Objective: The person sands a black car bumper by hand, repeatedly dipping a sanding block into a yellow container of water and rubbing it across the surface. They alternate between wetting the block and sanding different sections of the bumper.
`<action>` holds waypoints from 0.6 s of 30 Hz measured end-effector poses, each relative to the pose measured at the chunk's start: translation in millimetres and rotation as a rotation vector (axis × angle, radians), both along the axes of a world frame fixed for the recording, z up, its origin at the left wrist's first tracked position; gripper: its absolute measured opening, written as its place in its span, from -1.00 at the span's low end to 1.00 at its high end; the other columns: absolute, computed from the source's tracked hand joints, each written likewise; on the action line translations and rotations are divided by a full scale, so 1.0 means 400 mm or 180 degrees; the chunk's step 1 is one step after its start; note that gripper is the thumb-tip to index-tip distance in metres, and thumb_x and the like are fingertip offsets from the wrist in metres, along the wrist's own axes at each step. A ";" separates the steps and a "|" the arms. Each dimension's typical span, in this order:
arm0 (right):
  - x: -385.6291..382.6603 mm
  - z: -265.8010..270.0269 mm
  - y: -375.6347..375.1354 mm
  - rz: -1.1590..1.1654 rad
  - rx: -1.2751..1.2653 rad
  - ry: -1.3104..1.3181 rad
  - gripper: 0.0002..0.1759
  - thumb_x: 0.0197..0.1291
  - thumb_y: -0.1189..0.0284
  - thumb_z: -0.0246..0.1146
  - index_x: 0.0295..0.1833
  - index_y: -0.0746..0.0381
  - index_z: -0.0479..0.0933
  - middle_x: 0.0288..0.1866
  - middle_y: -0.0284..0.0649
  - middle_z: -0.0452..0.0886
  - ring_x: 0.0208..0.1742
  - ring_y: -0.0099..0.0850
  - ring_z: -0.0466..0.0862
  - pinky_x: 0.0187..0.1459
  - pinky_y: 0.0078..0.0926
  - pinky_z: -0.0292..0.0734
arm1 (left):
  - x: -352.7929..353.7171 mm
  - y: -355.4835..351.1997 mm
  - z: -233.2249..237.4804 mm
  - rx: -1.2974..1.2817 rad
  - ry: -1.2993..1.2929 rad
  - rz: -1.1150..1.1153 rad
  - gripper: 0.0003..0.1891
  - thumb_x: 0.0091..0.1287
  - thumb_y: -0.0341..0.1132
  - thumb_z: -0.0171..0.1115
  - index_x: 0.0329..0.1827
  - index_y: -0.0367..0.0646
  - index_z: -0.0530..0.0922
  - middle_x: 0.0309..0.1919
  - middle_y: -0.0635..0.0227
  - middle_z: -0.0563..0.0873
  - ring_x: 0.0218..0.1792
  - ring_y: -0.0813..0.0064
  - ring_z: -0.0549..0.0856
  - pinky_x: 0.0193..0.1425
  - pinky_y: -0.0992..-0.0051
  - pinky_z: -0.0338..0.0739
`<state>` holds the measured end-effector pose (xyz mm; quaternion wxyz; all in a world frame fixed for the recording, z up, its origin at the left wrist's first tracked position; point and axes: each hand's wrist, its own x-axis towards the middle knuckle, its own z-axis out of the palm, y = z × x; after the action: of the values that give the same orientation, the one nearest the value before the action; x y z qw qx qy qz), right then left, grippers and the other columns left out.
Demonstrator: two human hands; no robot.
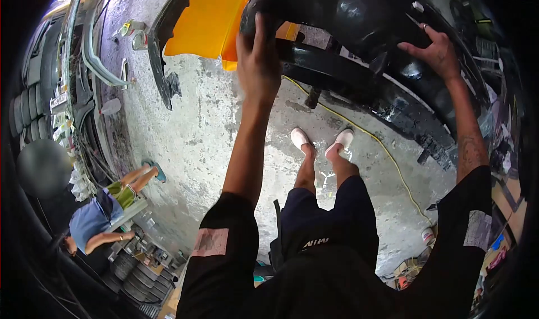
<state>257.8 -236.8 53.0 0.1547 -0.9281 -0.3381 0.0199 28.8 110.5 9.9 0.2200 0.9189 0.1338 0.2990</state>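
Note:
A large glossy black curved panel (348, 7) stretches across the top of the view. My left hand (258, 66) is wrapped round its left edge, beside a yellow-orange panel (205, 24). On the right, my right hand (435, 52) is over the black panel with thumb and forefinger apart. A thin pointed thing (414, 21) shows by the right forefinger, which wears a ring; whether the fingers grip it is unclear. Near that hand a small white piece (418, 6) lies on the black surface. Under the panel runs a dark curved bar (331, 66) with a ragged lower right end.
A yellow cable (387, 150) crosses the concrete floor (185, 128) right of my feet. At the left, a person in a blue top (98, 220) sits by stacked dark parts (137, 279). Metal strips and dark parts line the left side; a can (139, 40) stands upper left.

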 end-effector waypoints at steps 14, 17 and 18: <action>0.008 0.000 0.000 0.0171 -0.0168 -0.0126 0.00 0.02 -0.19 0.60 0.23 0.51 0.61 -0.06 0.09 0.82 0.02 -0.16 0.85 0.09 -0.29 0.70 | -0.366 0.005 -0.035 -0.1356 0.1279 0.0021 -0.15 0.44 -0.51 0.33 0.75 -0.12 0.11 0.16 -0.10 0.71 -0.07 0.05 0.77 0.01 0.19 0.71; 0.010 -0.005 0.001 0.0129 -0.0152 -0.0081 0.00 0.03 -0.18 0.60 0.24 0.52 0.60 -0.05 0.08 0.82 0.03 -0.20 0.84 0.12 -0.33 0.68 | -0.287 0.004 -0.012 -0.0772 0.2035 -0.0348 0.01 0.41 -0.49 0.38 0.80 -0.07 -0.10 0.09 -0.09 0.76 -0.14 0.04 0.81 -0.07 0.17 0.73; 0.009 -0.004 0.000 0.0112 -0.0155 -0.0058 0.00 0.04 -0.17 0.60 0.25 0.53 0.59 -0.04 0.08 0.81 0.04 -0.23 0.84 0.14 -0.35 0.66 | -0.261 0.004 -0.020 -0.0587 0.1861 -0.0435 0.01 0.41 -0.47 0.37 0.81 0.02 -0.10 -0.05 -0.08 0.74 -0.18 0.00 0.79 -0.11 0.14 0.71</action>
<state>261.2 -236.8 51.3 0.1286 -0.9256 -0.3552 0.0224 -75.5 112.3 1.9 0.2742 0.9489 0.1559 -0.0067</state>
